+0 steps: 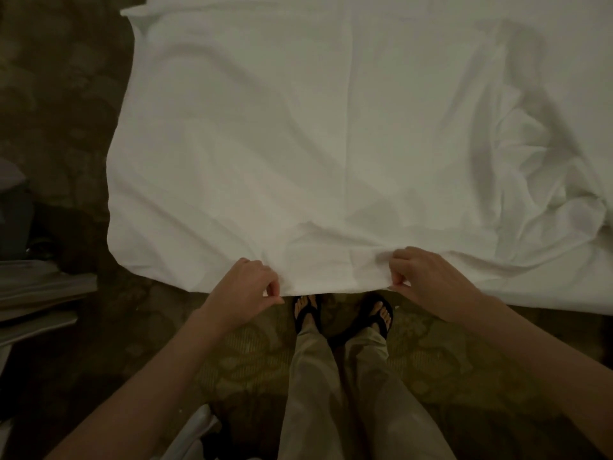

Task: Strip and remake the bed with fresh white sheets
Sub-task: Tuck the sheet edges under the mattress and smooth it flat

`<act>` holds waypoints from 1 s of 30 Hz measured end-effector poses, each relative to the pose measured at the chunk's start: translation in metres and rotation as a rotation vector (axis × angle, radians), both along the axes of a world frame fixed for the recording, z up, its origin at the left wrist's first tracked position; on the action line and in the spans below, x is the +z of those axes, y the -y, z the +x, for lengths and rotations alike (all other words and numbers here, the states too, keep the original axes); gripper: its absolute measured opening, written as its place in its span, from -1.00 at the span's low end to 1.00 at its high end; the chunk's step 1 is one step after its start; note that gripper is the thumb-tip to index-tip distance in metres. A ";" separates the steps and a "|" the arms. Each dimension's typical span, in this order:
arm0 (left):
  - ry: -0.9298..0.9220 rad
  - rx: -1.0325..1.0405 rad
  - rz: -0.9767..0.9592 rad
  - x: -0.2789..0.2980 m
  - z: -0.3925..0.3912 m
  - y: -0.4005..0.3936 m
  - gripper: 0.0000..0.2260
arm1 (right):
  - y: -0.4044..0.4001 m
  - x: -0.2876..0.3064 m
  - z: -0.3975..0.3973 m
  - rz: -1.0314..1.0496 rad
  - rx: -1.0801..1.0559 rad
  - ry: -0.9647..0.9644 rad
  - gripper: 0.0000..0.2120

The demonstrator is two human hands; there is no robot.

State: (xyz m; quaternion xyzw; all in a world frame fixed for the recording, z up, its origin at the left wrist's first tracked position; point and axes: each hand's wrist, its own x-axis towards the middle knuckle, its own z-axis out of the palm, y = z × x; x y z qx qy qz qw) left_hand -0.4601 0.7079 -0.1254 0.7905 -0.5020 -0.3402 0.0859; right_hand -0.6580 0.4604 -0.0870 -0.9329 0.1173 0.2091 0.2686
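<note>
White sheet (331, 144) spread over bed (564, 293), near edge hanging toward me, long crease down middle, bunched wrinkles at right side. My left hand (252, 287) pinches sheet's near hem, fingers curled closed on cloth. My right hand (421, 277) does same further right, thumb and fingers clamped on hem. Both arms bare. Below hem, between hands: my feet in black flip-flops (374, 317), light trousers (331, 393), on patterned carpet (464, 360). Room dim.

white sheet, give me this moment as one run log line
step: spreading white sheet | left hand: pinching near hem | right hand: pinching near hem | right side: bunched
</note>
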 end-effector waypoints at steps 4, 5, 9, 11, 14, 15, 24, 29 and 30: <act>0.044 -0.015 0.043 -0.005 0.000 -0.017 -0.87 | -0.004 0.000 -0.001 0.038 0.021 -0.147 -0.84; 0.066 -0.010 0.011 -0.004 0.000 -0.020 -0.84 | -0.006 -0.001 -0.001 0.058 0.007 -0.175 -0.84; 0.165 -0.075 -0.038 -0.004 -0.017 -0.005 -0.62 | -0.014 -0.001 -0.004 0.096 -0.008 -0.254 -0.84; 0.218 -0.124 0.003 -0.012 -0.027 0.009 -0.64 | -0.020 -0.010 -0.013 0.077 0.008 -0.321 -0.85; 0.211 -0.099 0.121 -0.031 -0.031 0.013 -0.62 | -0.039 -0.037 -0.022 0.028 0.102 -0.481 -0.88; 0.172 -0.086 0.144 -0.035 -0.032 0.011 -0.64 | -0.042 -0.044 -0.019 0.020 0.136 -0.511 -0.88; 0.018 0.189 0.495 -0.048 -0.029 -0.056 -0.83 | -0.050 -0.059 -0.012 0.002 0.203 -0.578 -0.72; -0.067 0.639 0.350 -0.037 0.004 -0.071 -0.82 | -0.082 -0.054 0.031 0.042 0.104 -0.427 -0.92; -0.070 0.687 0.335 -0.034 0.015 -0.074 -0.84 | -0.092 -0.052 0.046 0.054 0.080 -0.372 -0.91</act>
